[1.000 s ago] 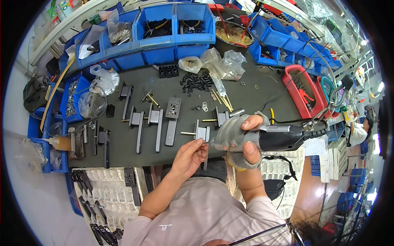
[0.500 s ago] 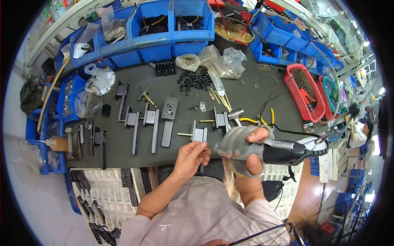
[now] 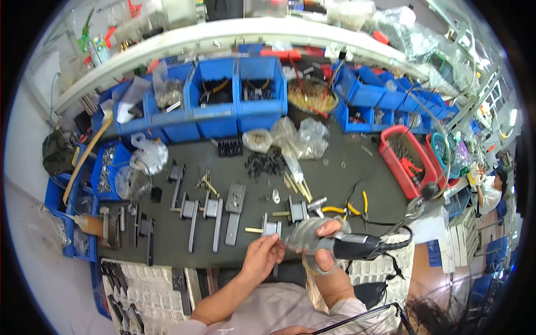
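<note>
My right hand [image 3: 324, 260], its fingers wrapped in grey covering, grips a black and silver electric screwdriver [image 3: 358, 247] lying level, tip pointing left. By that tip, my left hand [image 3: 261, 259] has thumb and forefinger pinched together; whatever is between them is hidden. Just beyond the left fingertips lies a grey lever handle [image 3: 272, 228] with a brass-coloured rod [image 3: 254, 230] sticking out on its left. A similar handle [image 3: 297, 212] lies farther back, beside a hammer [image 3: 316, 205]. Several more grey handles [image 3: 213, 215] are spread to the left.
Yellow-handled pliers [image 3: 335, 210] lie behind the screwdriver, near its cord. Black small parts [image 3: 265, 163] are heaped mid-table. Blue bins [image 3: 215, 128] line the back; a red basket [image 3: 391, 151] stands at right. A glue bottle [image 3: 89, 224] lies at left.
The view has tipped up, so the table and hands sit lower in the picture and the back shelf shows. Both hands keep nearly the same pose, with the screwdriver still held.
</note>
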Demonstrator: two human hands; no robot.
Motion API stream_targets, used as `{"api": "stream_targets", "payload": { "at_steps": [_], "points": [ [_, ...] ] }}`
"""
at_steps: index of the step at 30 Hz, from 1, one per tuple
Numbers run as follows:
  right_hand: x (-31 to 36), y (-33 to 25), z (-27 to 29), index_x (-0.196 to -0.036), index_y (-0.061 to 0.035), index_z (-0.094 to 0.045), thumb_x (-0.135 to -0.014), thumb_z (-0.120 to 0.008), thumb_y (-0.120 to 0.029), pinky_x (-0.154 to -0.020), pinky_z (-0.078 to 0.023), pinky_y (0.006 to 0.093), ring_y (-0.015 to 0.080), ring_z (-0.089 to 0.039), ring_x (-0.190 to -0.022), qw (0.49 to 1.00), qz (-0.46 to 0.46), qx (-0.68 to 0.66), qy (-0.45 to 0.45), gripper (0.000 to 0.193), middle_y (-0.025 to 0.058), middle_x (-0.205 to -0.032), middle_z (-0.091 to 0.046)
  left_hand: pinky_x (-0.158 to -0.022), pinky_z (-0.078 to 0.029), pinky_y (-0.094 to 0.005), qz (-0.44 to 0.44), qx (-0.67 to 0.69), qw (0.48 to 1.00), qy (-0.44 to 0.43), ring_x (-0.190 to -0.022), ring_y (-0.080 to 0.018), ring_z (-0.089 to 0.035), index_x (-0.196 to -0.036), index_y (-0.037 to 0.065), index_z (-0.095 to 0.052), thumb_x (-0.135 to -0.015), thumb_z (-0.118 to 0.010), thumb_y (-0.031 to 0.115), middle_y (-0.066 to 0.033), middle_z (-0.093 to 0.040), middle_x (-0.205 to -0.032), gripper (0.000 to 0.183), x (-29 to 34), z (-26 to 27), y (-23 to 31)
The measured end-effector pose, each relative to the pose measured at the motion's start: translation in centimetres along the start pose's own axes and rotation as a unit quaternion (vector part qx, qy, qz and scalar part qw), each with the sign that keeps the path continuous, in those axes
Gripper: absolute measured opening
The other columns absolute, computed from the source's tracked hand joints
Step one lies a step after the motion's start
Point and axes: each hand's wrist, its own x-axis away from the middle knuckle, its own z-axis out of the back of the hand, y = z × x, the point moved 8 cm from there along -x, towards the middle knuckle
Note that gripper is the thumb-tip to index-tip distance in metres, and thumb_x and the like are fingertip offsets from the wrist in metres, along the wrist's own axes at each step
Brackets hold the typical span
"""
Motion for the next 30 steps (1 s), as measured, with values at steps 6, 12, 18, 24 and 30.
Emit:
{"api": "stream_targets", "payload": {
  "at_steps": [6, 12, 18, 24, 30],
  "points": [
    [-0.1, 1.2, 0.0, -0.11, -0.005, -0.043, -0.087, -0.074, -0.03, -0.07, -0.05, 0.0297, 0.0169, -0.061, -0.079, 0.998, 0.054, -0.02, -0.013, 0.046, 0.0115, -0.091, -0.061, -0.055, -0.044, -0.0272, -0.003, 0.006, 1.0, 0.018, -0.064, -0.0151, -0.062, -0.089, 0.003, -0.063, -0.099, -0.061, 0.019, -0.0075, -0.065, -0.076, 0.018, -0.2, 0.9, 0.0],
    [-1.0, 0.5, -0.3, -0.112, -0.0024, -0.045, -0.087, -0.073, -0.025, -0.068, -0.051, 0.0286, 0.0165, -0.062, -0.075, 0.998, 0.058, 0.005, 0.021, 0.044, 0.0114, -0.09, -0.06, -0.059, -0.044, -0.0272, 0.0, 0.021, 1.0, 0.01, -0.066, -0.0149, -0.06, -0.089, 0.002, -0.064, -0.099, -0.06, 0.019, -0.007, -0.065, -0.079, 0.019, -1.4, 1.0, 0.4],
    [-1.2, 0.1, 0.1, -0.114, -0.0017, -0.045, -0.086, -0.073, -0.02, -0.07, -0.052, 0.0291, 0.017, -0.062, -0.076, 0.994, 0.105, 0.005, 0.014, 0.043, 0.0123, -0.09, -0.06, -0.059, -0.042, -0.0276, -0.005, 0.026, 1.0, 0.009, -0.066, -0.0148, -0.057, -0.09, 0.001, -0.063, -0.1, -0.057, 0.018, -0.0074, -0.064, -0.079, 0.021, -1.7, 0.0, 0.9],
    [0.4, -0.6, 0.3, -0.113, -0.0031, -0.048, -0.083, -0.076, -0.023, -0.067, -0.05, 0.0286, 0.018, -0.06, -0.076, 0.991, 0.114, 0.006, 0.069, 0.046, 0.0132, -0.091, -0.061, -0.065, -0.045, -0.0298, -0.003, -0.022, 0.998, -0.064, -0.073, -0.0162, -0.06, -0.097, -0.002, -0.063, -0.103, -0.055, 0.021, -0.0081, -0.066, -0.085, 0.025, -0.5, 0.1, 0.3],
    [0.2, 0.0, 1.6, -0.111, -0.001, -0.048, -0.083, -0.076, -0.021, -0.062, -0.05, 0.0289, 0.0173, -0.061, -0.071, 0.991, 0.113, -0.031, 0.065, 0.045, 0.0135, -0.088, -0.063, -0.066, -0.05, -0.0289, 0.02, 0.022, 0.998, -0.05, -0.075, -0.0168, -0.063, -0.098, -0.002, -0.063, -0.102, -0.055, 0.017, -0.0111, -0.066, -0.086, 0.021, -2.8, 2.4, -0.9]
  ]
}}
